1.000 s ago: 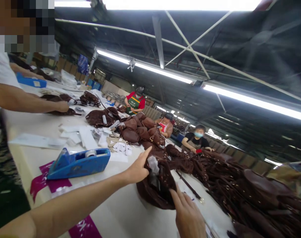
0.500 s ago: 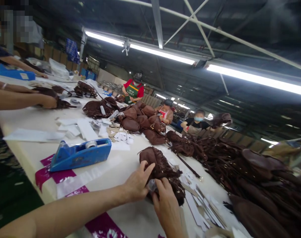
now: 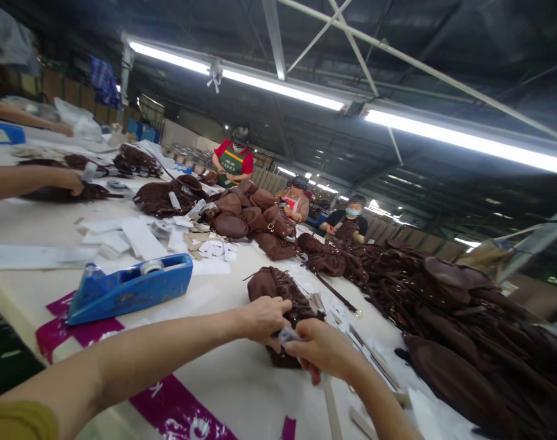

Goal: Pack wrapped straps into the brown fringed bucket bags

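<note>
A dark brown gathered leather bag [image 3: 265, 282] with fringe-like folds lies on the table in front of me. My left hand [image 3: 264, 319] is closed on the bag's near side, its fingertips partly hidden in the folds. Just to its right, my right hand [image 3: 324, 347] pinches a small piece wrapped in clear plastic [image 3: 288, 335] between thumb and fingers, against the bag. What is inside the plastic cannot be made out.
A blue tape dispenser [image 3: 132, 290] stands on the white table [image 3: 223, 391] at left, over purple printed tape. White paper pieces [image 3: 138, 238] lie behind it. Brown bags [image 3: 251, 214] are heaped beyond, with a large brown pile [image 3: 462, 342] at right. Co-workers [image 3: 235, 160] stand around.
My right hand has turned and come up beside the bag, now pinching the plastic-wrapped piece from the right. My left hand's fingers have drawn closer together. The view has swung slightly right.
</note>
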A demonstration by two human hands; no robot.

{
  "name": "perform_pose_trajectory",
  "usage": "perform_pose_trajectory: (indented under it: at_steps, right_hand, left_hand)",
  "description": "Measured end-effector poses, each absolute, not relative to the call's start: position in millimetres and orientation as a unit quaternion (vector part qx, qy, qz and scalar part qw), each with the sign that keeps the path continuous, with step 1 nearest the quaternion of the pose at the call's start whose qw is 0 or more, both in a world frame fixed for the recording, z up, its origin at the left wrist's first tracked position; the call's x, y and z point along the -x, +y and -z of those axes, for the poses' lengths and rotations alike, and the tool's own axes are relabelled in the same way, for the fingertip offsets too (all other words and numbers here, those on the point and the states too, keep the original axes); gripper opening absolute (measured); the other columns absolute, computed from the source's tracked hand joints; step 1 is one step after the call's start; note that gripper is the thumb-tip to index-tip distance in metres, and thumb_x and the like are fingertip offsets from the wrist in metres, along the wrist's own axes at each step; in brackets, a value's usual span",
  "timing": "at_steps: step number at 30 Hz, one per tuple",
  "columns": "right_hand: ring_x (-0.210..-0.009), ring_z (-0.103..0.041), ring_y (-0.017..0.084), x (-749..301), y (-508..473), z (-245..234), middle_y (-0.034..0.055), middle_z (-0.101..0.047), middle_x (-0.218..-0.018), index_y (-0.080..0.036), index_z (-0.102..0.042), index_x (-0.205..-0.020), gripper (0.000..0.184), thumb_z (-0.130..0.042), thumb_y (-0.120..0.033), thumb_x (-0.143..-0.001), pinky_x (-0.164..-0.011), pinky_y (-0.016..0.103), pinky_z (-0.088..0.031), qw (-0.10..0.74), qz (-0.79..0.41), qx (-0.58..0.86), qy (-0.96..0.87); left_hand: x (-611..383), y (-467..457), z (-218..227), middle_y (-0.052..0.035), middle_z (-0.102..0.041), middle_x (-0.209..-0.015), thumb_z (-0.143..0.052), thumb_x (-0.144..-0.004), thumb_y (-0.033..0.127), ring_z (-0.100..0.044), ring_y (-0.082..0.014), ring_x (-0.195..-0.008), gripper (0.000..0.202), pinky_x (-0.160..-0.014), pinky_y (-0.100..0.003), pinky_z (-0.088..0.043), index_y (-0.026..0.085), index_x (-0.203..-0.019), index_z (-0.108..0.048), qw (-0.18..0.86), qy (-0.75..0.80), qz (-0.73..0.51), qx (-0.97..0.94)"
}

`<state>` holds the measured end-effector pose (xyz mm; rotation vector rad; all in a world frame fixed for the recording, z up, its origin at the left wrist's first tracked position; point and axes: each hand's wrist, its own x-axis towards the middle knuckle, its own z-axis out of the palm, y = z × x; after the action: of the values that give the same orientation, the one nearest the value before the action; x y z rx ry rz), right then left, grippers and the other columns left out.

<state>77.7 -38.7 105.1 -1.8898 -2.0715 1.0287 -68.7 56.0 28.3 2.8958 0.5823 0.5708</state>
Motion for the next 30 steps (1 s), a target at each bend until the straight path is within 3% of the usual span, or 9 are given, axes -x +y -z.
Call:
perform_pose_trajectory:
  at_steps: [3, 6, 10, 15, 19, 23, 26, 28, 30]
  right_hand:
    - [-0.038, -0.055, 0.012, -86.5, -56.8, -98.2, 0.0005, -0.063, -0.057, -0.02, -0.047, -0.074, 0.025, -0.055, -0.044, -0.077, -0.038, 0.02, -0.036, 0.1, -0.52, 0.6, -0.599]
    - [-0.058, -0.066, 0.018, -100.5, -78.2, -74.0, 0.0055, -0.069, -0.075, -0.019, -0.046, -0.095, 0.043, -0.062, -0.051, -0.073, -0.048, 0.026, -0.051, 0.18, -0.669, 0.541, -0.477]
    - [-0.052, -0.06, 0.012, -120.8, -91.7, -38.2, 0.0024, -0.065, -0.07, -0.017, -0.049, -0.092, 0.04, -0.068, -0.042, -0.068, -0.043, 0.021, -0.048, 0.259, -0.627, 0.595, -0.431]
    - [-0.046, -0.058, 0.01, -116.0, -83.3, -21.5, 0.0005, -0.061, -0.063, -0.018, -0.048, -0.077, 0.022, -0.058, -0.037, -0.077, -0.039, 0.019, -0.048, 0.217, -0.608, 0.61, -0.458]
    - [-0.04, -0.056, 0.011, -84.1, -73.2, -25.9, -0.0025, -0.057, -0.056, -0.019, -0.043, -0.079, 0.009, -0.042, -0.025, -0.086, -0.038, 0.023, -0.05, 0.186, -0.571, 0.643, -0.476]
    - [-0.033, -0.047, 0.008, -71.6, -64.3, -35.8, -0.0054, -0.053, -0.051, -0.019, -0.043, -0.078, 0.012, -0.036, -0.016, -0.087, -0.034, 0.018, -0.044, 0.188, -0.53, 0.663, -0.494]
    - [-0.033, -0.046, 0.007, -80.5, -60.3, -41.2, -0.0048, -0.055, -0.051, -0.018, -0.046, -0.076, 0.009, -0.042, -0.019, -0.084, -0.035, 0.018, -0.043, 0.177, -0.536, 0.661, -0.495]
    - [-0.035, -0.049, 0.008, -90.9, -62.1, -45.0, -0.0037, -0.057, -0.051, -0.018, -0.047, -0.075, 0.009, -0.048, -0.024, -0.081, -0.038, 0.021, -0.047, 0.157, -0.554, 0.651, -0.494]
    - [-0.035, -0.05, 0.008, -104.2, -69.5, -53.3, -0.0041, -0.058, -0.051, -0.019, -0.047, -0.074, 0.015, -0.055, -0.031, -0.076, -0.041, 0.023, -0.048, 0.146, -0.567, 0.639, -0.499]
  left_hand:
    - [47.2, 50.9, 2.6, -0.0136, -0.049, -0.103, -0.063, -0.078, 0.025, -0.056, -0.0281, -0.088, 0.01, -0.076, -0.041, -0.05, 0.016, -0.083, -0.065, 0.058, 0.312, -0.232, -0.92]
    - [42.4, 47.3, 22.6, -0.0144, -0.047, -0.106, -0.056, -0.081, 0.015, -0.056, -0.0286, -0.091, 0.01, -0.077, -0.042, -0.051, 0.016, -0.09, -0.061, 0.07, 0.344, -0.257, -0.9]
    - [51.8, 49.6, 32.0, -0.0109, -0.047, -0.115, -0.065, -0.071, 0.013, -0.054, -0.0267, -0.099, 0.021, -0.085, -0.038, -0.049, 0.018, -0.09, -0.058, 0.096, 0.303, -0.27, -0.909]
    - [49.7, 49.9, 33.4, -0.0079, -0.053, -0.107, -0.057, -0.073, 0.009, -0.056, -0.0237, -0.093, 0.012, -0.084, -0.033, -0.048, 0.018, -0.081, -0.059, 0.124, 0.261, -0.278, -0.916]
    - [47.6, 46.1, 29.4, -0.0154, -0.05, -0.123, -0.043, -0.079, 0.004, -0.054, -0.0288, -0.104, 0.03, -0.088, -0.038, -0.044, 0.017, -0.099, -0.061, 0.116, 0.261, -0.291, -0.913]
    - [61.5, 39.1, 22.0, -0.0108, -0.039, -0.144, -0.06, -0.071, 0.008, -0.042, -0.032, -0.124, 0.052, -0.105, -0.044, -0.028, 0.025, -0.12, -0.054, 0.077, 0.093, -0.281, -0.952]
    - [67.2, 35.5, 21.3, -0.0075, -0.062, -0.111, -0.062, -0.076, 0.014, -0.052, -0.0239, -0.106, 0.032, -0.107, -0.041, -0.026, 0.02, -0.106, -0.056, 0.056, 0.038, -0.236, -0.969]
    - [66.1, 37.5, 23.2, -0.0045, -0.064, -0.087, -0.056, -0.084, 0.015, -0.055, -0.0203, -0.088, 0.005, -0.101, -0.038, -0.032, 0.018, -0.088, -0.056, 0.021, 0.075, -0.218, -0.973]
    - [64.6, 43.2, 25.0, -0.0047, -0.061, -0.081, -0.051, -0.087, 0.01, -0.053, -0.0196, -0.082, 0.012, -0.091, -0.033, -0.039, 0.017, -0.078, -0.053, -0.012, 0.131, -0.218, -0.967]
